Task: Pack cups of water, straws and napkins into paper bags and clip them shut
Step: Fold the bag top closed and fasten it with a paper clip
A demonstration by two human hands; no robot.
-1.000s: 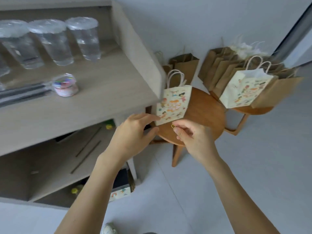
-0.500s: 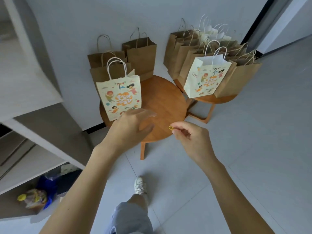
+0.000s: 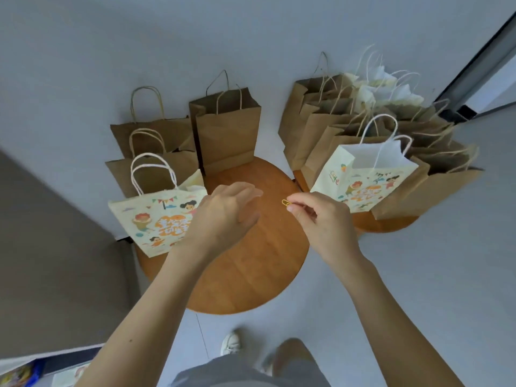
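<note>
1. Nearest me, low in the view, are grey shorts (image 3: 245, 372) and a white shoe (image 3: 231, 343) on the pale floor (image 3: 418, 289).
2. Both bare forearms reach forward over a round wooden worktop (image 3: 251, 277).
3. The right hand (image 3: 325, 222) pinches a small gold clip (image 3: 285, 203). Thumb and forefinger close narrowly on its near end, and the rest pokes out to the left of those fingers (image 3: 300, 203). The clip hangs in the air above the worktop and touches no bag.
4. The left hand (image 3: 223, 216) hovers back-up just left of the clip, its fingers (image 3: 245, 191) relaxed, slightly spread and holding nothing. A small gap lies between them and the clip.
5. The left hand overlaps the right edge of a printed bag (image 3: 150, 222); I cannot tell whether it touches it. The bag stands at the worktop's left edge with its white handles up.
6. Behind it, three brown bags (image 3: 229, 129) stand upright along the back of the worktop, against the wall (image 3: 195, 37).
7. To the right, a second worktop (image 3: 385, 224) carries a second printed bag (image 3: 363, 185). Its mouth is open and shows a white inside.
8. A crowd of brown bags (image 3: 315, 127) packs in behind and beside that one.
9. Farthest off, a dark door frame (image 3: 474, 65) slants across the upper right.
</note>
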